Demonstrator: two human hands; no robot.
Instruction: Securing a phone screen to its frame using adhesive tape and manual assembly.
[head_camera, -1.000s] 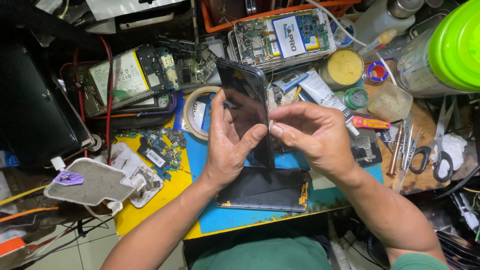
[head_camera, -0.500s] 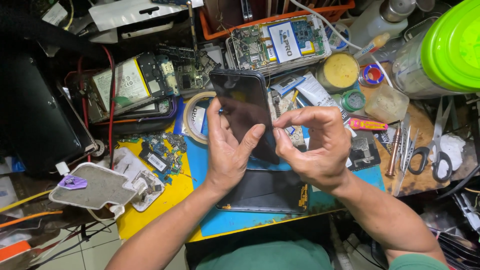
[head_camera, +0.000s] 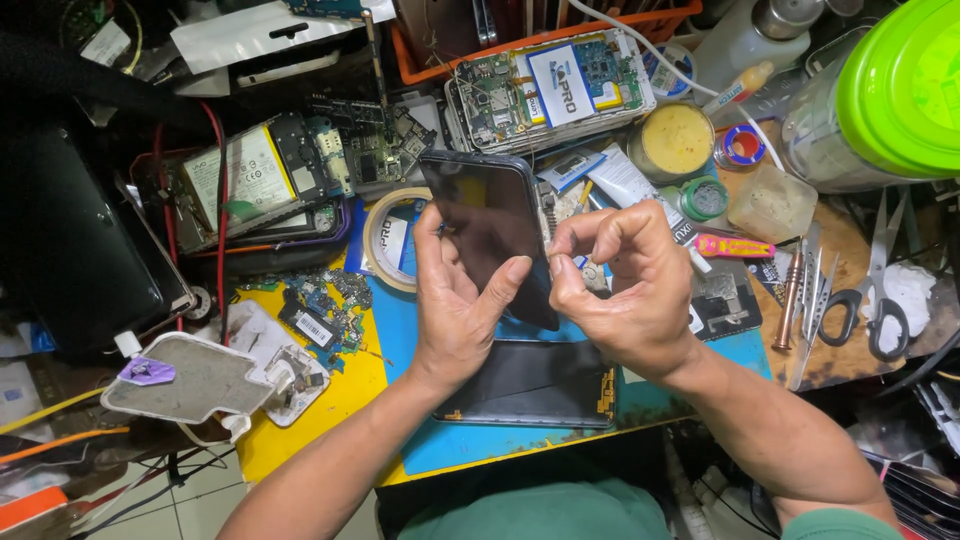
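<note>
At the near edge of the mat (head_camera: 690, 395), a dark panel (head_camera: 525, 385) lies flat, partly under the wrists. Above it the left hand (head_camera: 455, 305) grasps a black phone (head_camera: 490, 235) from its left side, thumb along one long edge and fingers curled round the back, holding it tilted up over the middle of the mat. The right hand (head_camera: 625, 285) is just beside the phone's right edge, its fingers (head_camera: 585, 235) bunched and pinched together at that edge; whether they grip anything small I cannot tell.

Left of the hands, on the yellow strip of the worktop (head_camera: 345, 385), lie loose circuit bits (head_camera: 320, 305) and a grey charger (head_camera: 195, 380) with a purple pick on it. Behind the left hand sits a tape roll (head_camera: 380, 245), touching the mat's far left corner. Towards the right edge of the worktop lie scissors (head_camera: 865, 295) and tweezers (head_camera: 805, 290), with a pink cutter (head_camera: 730, 246) nearer the hand.

Further back, an opened phone (head_camera: 255, 185) rests at the far left, a bare board (head_camera: 545, 85) at the far edge against an orange tray (head_camera: 640, 25), a yellow tin (head_camera: 675, 140) beside it, and a green-lidded jar (head_camera: 885, 95) in the far right corner.
</note>
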